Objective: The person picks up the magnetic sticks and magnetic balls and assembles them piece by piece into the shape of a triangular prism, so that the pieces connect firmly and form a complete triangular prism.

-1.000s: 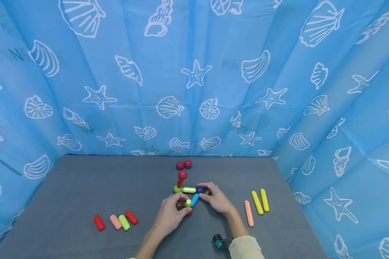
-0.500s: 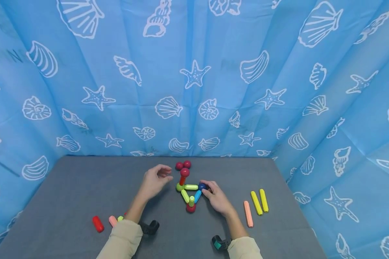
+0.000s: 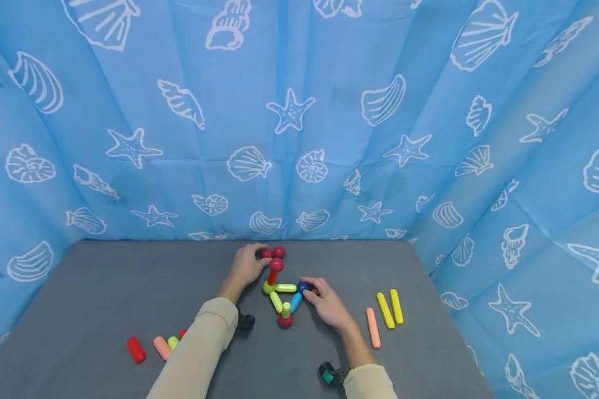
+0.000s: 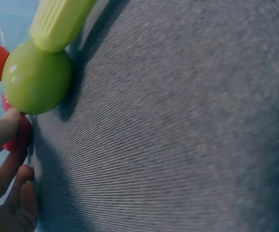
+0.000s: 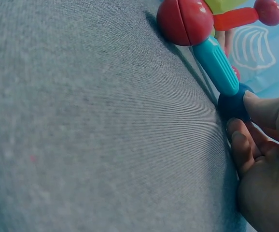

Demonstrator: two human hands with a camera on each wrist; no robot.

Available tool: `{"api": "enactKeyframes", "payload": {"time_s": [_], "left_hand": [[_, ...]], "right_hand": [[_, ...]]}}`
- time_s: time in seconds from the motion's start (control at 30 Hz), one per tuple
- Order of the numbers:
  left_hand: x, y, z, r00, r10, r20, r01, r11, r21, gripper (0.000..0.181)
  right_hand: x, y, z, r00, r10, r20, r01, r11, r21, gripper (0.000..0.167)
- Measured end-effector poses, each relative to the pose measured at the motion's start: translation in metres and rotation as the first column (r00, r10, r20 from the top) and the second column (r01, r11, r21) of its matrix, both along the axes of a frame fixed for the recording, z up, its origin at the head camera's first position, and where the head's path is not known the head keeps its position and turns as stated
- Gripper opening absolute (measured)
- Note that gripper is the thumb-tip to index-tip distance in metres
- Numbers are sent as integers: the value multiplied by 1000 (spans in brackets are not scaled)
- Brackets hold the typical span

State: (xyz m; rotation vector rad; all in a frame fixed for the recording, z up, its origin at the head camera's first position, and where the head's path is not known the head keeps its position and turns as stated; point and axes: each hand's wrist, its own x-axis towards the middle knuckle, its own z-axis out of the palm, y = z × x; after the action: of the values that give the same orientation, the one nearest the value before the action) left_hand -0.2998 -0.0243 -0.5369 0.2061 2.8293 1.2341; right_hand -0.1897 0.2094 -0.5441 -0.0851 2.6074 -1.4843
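Note:
My left hand (image 3: 246, 266) reaches to the back and pinches a red ball (image 3: 267, 253) between thumb and fingers; in the left wrist view this red ball (image 4: 21, 134) sits partly behind the green ball (image 4: 37, 77). With thumb and fingers my right hand (image 3: 328, 303) grips the dark blue ball (image 5: 233, 102) at one corner of a flat triangle. Two light green sticks (image 3: 285, 288) and a blue stick (image 3: 295, 302) form its sides. A red stick (image 3: 273, 276) topped by a ball rises from the green corner. On the front red ball (image 3: 285, 320) stands a short green stick (image 3: 286, 309).
Another red ball (image 3: 278, 252) lies beside the pinched one. On the right are two yellow sticks (image 3: 385, 310) and a salmon stick (image 3: 373, 328). Short red (image 3: 136, 350), pink (image 3: 162, 348) and green pieces lie left, partly behind my left sleeve. A shell-print curtain (image 3: 289, 166) hangs behind the table.
My left hand has let go of the short green stick at the front corner, swung left and moved back to a red ball. My right hand has stayed on the blue ball.

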Motion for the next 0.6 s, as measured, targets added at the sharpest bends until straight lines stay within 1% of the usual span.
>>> {"api": "enactKeyframes", "payload": {"time_s": [0.1, 0.17, 0.23, 0.3, 0.37, 0.43, 0.47, 0.53, 0.6], "left_hand": [[2, -3, 1, 999, 24, -35, -23, 999, 23, 42], [7, -10, 7, 996, 62, -58, -58, 996, 68, 42], [12, -18, 16, 991, 105, -86, -94, 987, 131, 43], [21, -24, 29, 983, 147, -113, -123, 973, 194, 44], [35, -28, 44, 974, 169, -148, -129, 961, 246, 43], [53, -28, 58, 968, 162, -190, -104, 954, 281, 41], [63, -28, 64, 966, 147, -213, -81, 954, 288, 40], [83, -24, 71, 963, 93, -253, -18, 958, 285, 38], [102, -19, 72, 962, 20, -273, 55, 963, 264, 37]], "right_hand": [[0, 1, 0, 1000, 0, -2, 0, 1000, -7, 35], [0, 1, -1, 1000, 0, 0, 0, 1000, -17, 36], [0, 2, -3, 1000, -3, 1, 3, 1000, -19, 36], [0, 3, -3, 1000, -11, 8, 12, 1000, -17, 36], [1, 4, -4, 1000, -22, 12, 22, 1000, -16, 35], [1, 4, -3, 999, -30, 15, 30, 999, -13, 35], [0, 3, -3, 999, -33, 15, 33, 999, -11, 35], [0, 1, -2, 999, -34, 14, 34, 999, -8, 35], [-1, -2, -1, 999, -31, 8, 31, 1000, -3, 34]]}}
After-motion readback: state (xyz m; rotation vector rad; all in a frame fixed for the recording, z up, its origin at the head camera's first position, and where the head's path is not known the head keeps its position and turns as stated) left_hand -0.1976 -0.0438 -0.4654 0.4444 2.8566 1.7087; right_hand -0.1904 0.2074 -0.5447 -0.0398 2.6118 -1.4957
